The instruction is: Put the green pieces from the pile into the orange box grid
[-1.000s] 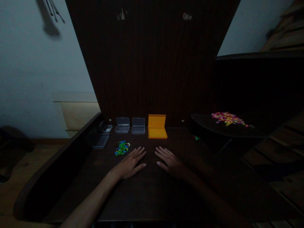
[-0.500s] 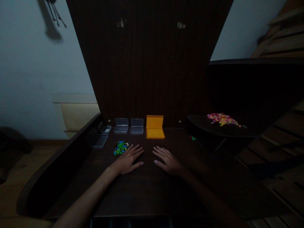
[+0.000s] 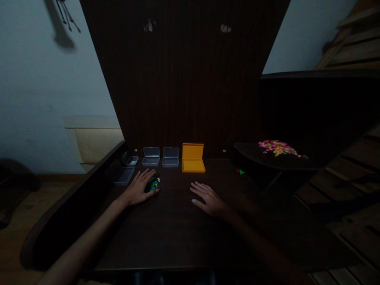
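Note:
My left hand [image 3: 139,187] lies flat with fingers spread over a small pile of green and blue pieces [image 3: 154,183] on the dark table [image 3: 178,229], covering most of it. My right hand [image 3: 208,196] rests flat on the table, fingers apart, holding nothing. Behind the hands stands an open orange box [image 3: 193,158], with two open clear plastic boxes [image 3: 160,156] to its left.
Two more clear boxes [image 3: 125,171] sit at the table's left rim. A heap of pink and yellow pieces [image 3: 277,147] lies on a raised dark shelf at the right. A tiny red and green piece [image 3: 240,171] lies near that shelf. A dark wooden panel rises behind.
My left hand has slid left and forward from the table's middle onto the green and blue pile. My right hand has stayed in place.

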### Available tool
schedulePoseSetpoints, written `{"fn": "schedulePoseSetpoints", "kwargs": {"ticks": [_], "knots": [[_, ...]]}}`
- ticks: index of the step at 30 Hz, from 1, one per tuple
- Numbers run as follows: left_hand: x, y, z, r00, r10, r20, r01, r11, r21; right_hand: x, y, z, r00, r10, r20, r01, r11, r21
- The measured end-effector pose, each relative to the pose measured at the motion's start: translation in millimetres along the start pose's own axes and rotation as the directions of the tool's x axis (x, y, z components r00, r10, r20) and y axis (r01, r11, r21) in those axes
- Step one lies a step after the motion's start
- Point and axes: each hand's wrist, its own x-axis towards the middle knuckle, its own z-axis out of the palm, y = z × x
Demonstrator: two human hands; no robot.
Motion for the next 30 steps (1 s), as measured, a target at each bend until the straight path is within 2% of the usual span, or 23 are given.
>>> {"fn": "schedulePoseSetpoints", "kwargs": {"ticks": [5, 16, 30], "knots": [[-1.1, -7.4, 7.7, 0.998, -0.053, 0.014, 0.054, 0.996, -0.070, -0.2, 1.8, 1.3, 1.000, -0.016, 0.005, 0.016, 1.000, -0.006], [17.6, -4.2, 12.7, 0.996, 0.020, 0.083, -0.014, 0.997, -0.071, -0.9, 1.0, 0.6, 1.000, -0.019, -0.005, 0.019, 1.000, 0.001], [29.3, 22.0, 28.2, 0.986, 0.131, 0.101, -0.118, 0.985, -0.123, 0.1, -0.9, -1.3, 1.000, -0.005, -0.003, 0.005, 1.000, 0.000]]}}
